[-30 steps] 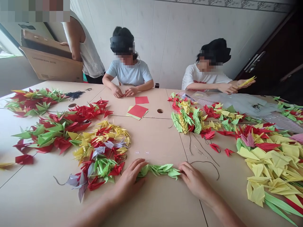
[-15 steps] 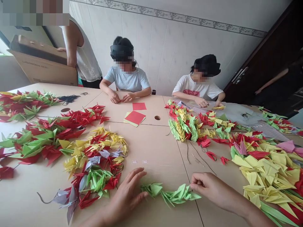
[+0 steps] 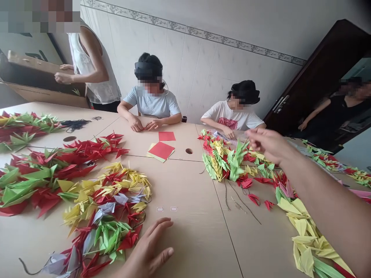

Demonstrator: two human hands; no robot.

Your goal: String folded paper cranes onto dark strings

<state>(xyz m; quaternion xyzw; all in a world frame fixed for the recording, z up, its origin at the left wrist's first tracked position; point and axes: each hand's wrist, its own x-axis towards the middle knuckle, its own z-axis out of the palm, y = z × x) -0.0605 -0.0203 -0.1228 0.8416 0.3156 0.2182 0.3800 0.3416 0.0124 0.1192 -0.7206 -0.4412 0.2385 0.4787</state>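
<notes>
My right hand (image 3: 268, 144) is raised over the table, fingers pinched on the upper end of a strand of light-green folded-paper cranes (image 3: 239, 158). The strand hangs in front of a pile of red, yellow and green cranes (image 3: 218, 152), so the border between them is hard to see. My left hand (image 3: 150, 247) lies low over the tabletop, fingers apart, holding nothing. Just left of it is a garland of yellow, red, lilac and green cranes (image 3: 116, 199). A yellow crane strand (image 3: 307, 235) runs beneath my right forearm.
More red and green cranes (image 3: 46, 173) cover the table's left side. Square paper sheets (image 3: 162, 150) lie mid-table near a round hole (image 3: 189, 151). Dark threads (image 3: 240, 202) lie right of centre. Two people sit opposite; another stands by a cardboard box (image 3: 43, 94), and one is by the door.
My right hand has lifted the green crane strand off the table, up and away from me. My left hand stays low and open. The standing person's arms have risen from the box.
</notes>
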